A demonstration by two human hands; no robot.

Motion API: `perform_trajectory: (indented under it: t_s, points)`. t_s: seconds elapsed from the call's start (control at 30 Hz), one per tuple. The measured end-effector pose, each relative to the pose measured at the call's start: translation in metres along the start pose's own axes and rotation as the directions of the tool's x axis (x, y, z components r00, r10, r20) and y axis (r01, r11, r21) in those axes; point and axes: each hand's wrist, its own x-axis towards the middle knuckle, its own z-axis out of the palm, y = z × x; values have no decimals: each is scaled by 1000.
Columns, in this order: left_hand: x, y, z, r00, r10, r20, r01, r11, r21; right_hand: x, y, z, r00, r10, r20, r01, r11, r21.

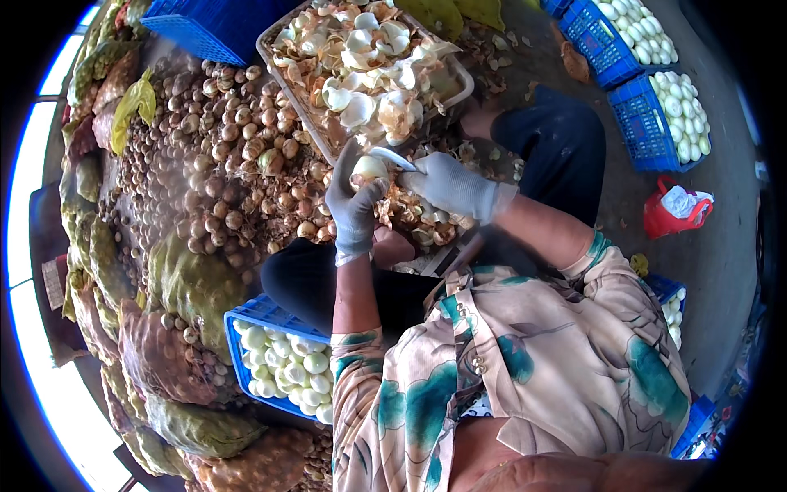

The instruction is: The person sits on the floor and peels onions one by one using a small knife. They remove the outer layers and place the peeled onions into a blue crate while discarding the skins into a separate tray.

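Note:
Both my hands wear grey gloves. My left hand grips a partly peeled onion between thumb and fingers. In my right hand is a knife, its pale blade pointing left and lying against or just above the onion's top; the handle is hidden in my fist. Just beyond the hands stands a pale plastic tub heaped with onion skins. Unpeeled onions spread over the floor to the left, and loose skins lie below my hands.
A blue crate of peeled onions stands beside my left knee. More filled blue crates are at the right, near a red bag. An empty-looking blue crate is at the upper left. Mesh sacks line the left side.

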Motion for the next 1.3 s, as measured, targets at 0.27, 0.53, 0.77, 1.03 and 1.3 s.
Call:
perform_trajectory:
  t_s: [0.27, 0.53, 0.77, 1.03, 1.3]
  points:
    - [0, -11, 2, 998, -63, 13, 63, 996, -68, 6, 0, 1, 983, -29, -183, 61, 983, 173]
    - [-2, -3, 7, 998, -53, 42, 56, 996, -65, 26, 1, 8, 950, -130, -284, 206, 944, 259]
    - [-7, 16, 19, 996, -1, 93, -3, 999, 48, 18, -18, 3, 882, -187, -433, 341, 887, 310]
    - [-9, 11, 9, 983, -162, 81, 174, 968, -180, 14, -19, 4, 932, -300, -203, 355, 870, 342]
    - [-10, 21, 7, 980, -122, 157, 161, 951, -264, 39, -14, -15, 991, -68, -119, 137, 492, 860]
